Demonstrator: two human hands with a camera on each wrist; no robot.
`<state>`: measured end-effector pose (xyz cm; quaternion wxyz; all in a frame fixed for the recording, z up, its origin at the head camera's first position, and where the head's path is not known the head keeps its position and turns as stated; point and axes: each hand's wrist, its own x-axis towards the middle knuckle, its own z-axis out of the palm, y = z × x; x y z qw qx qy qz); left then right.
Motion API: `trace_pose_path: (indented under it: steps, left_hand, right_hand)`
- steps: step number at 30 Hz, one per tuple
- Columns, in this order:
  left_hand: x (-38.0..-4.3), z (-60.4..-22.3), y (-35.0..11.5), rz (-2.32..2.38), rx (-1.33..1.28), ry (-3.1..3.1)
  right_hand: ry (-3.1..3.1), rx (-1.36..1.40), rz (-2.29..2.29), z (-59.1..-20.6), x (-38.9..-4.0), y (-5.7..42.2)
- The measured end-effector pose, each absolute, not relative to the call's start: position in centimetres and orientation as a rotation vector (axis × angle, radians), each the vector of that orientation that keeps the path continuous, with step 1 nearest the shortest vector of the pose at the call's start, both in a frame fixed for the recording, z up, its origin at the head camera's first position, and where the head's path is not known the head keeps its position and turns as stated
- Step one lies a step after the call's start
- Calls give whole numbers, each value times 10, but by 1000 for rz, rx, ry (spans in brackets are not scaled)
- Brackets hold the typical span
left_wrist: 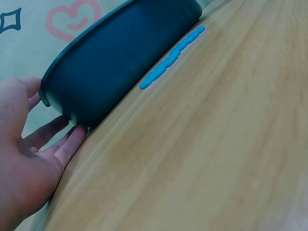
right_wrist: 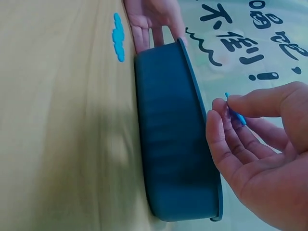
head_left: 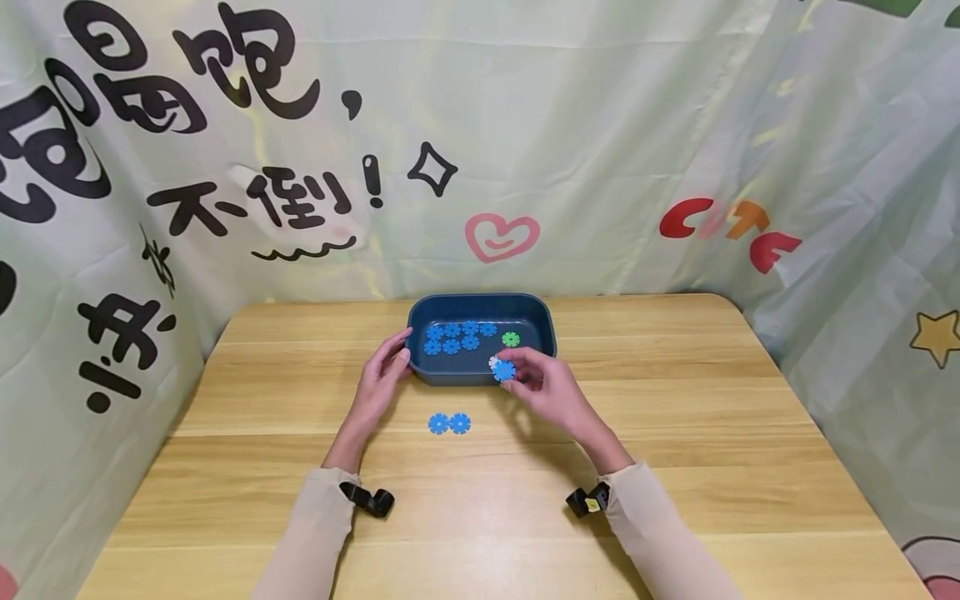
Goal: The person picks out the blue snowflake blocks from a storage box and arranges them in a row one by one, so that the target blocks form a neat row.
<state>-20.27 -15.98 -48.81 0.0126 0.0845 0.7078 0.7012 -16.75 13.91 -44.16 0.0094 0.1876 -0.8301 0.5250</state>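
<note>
A dark blue box (head_left: 450, 379) with rounded corners stands on the table. At its left end, my left hand (head_left: 378, 379) touches the outer wall; in the left wrist view one digit meets the rim and the other fingertips rest low on the wall. My right hand (head_left: 551, 387) pinches a blue snowflake disc (head_left: 504, 371) between thumb and fingers above the box's near right rim. Something whitish shows at the disc's upper left edge. Inside the box lie several blue snowflake discs (head_left: 452, 345) and a green one (head_left: 511, 339).
Two blue discs (head_left: 449, 423) lie side by side, edges meeting, on the wooden table (head_left: 465, 517) in front of the box. A pale printed curtain (head_left: 600, 150) hangs behind the table and along both sides.
</note>
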Motion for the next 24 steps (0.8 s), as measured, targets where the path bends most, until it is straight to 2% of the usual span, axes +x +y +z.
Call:
trace_pose_path:
  steps: [11, 24]
  left_hand:
    - [-202, -491, -159, 2199, 255, 2198]
    - [-202, -487, -160, 2178, 256, 2212]
  right_hand:
    - [-2672, 573, 1665, -445, -159, 137]
    - [-2743, 693, 1578, -455, -157, 129]
